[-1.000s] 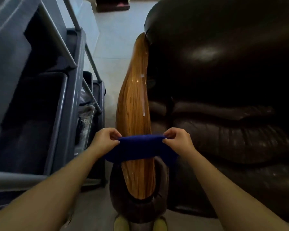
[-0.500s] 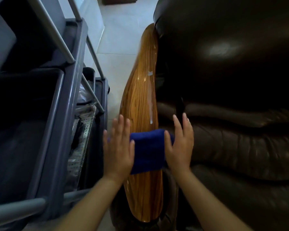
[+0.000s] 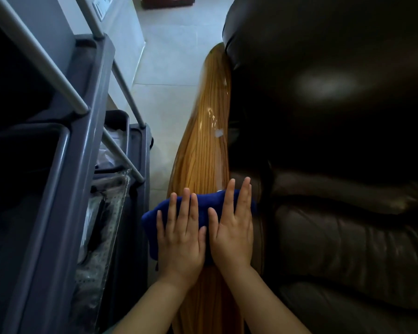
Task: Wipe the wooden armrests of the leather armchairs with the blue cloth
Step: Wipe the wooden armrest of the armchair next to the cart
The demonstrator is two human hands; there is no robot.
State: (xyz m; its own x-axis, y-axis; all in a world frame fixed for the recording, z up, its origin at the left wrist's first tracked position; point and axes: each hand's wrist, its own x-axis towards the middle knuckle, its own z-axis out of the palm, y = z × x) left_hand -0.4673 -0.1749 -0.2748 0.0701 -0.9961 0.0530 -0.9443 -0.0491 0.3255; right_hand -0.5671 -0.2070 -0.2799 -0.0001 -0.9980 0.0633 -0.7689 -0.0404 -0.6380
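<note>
On the wooden armrest (image 3: 200, 150), both hands press the blue cloth (image 3: 204, 203) flat.
Left hand (image 3: 181, 233) and right hand (image 3: 233, 227) lie side by side, each grip spread, fingers straight; the armrest's long axis runs away from the person beside the leather armchair (image 3: 336, 165), cloth lying across it.

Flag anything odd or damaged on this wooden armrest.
A small whitish patch sits on the glossy wooden armrest, near its edge by the dark leather armchair, ahead of the blue cloth. Residue or glare, cannot tell.
</note>
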